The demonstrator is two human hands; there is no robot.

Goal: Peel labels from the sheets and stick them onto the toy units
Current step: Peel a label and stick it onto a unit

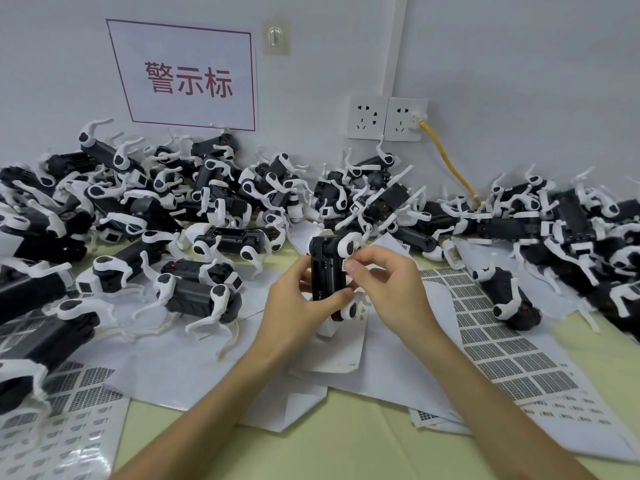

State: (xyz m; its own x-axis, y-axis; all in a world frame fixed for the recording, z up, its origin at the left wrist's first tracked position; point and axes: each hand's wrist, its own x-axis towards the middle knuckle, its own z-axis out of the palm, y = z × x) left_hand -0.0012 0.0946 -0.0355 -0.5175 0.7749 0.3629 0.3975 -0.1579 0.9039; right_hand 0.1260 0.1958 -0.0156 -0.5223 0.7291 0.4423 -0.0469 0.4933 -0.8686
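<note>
My left hand (298, 308) grips a black-and-white toy dog unit (326, 268), held upright above the middle of the table. My right hand (384, 284) pinches a small white label (346, 265) between thumb and forefinger, right at the unit's right side. Whether the label touches the body I cannot tell. A label sheet (498, 341) with rows of grey printed labels lies to the right, under my right forearm. More label sheets (69, 424) lie at the lower left.
Piles of the same toy units (166, 209) cover the table's left, back and right (568, 223). One unit (509, 299) lies on the right sheet. Blank backing sheets (194, 362) lie under my hands. On the wall are a sign (187, 77), sockets (388, 117) and a yellow cable (450, 164).
</note>
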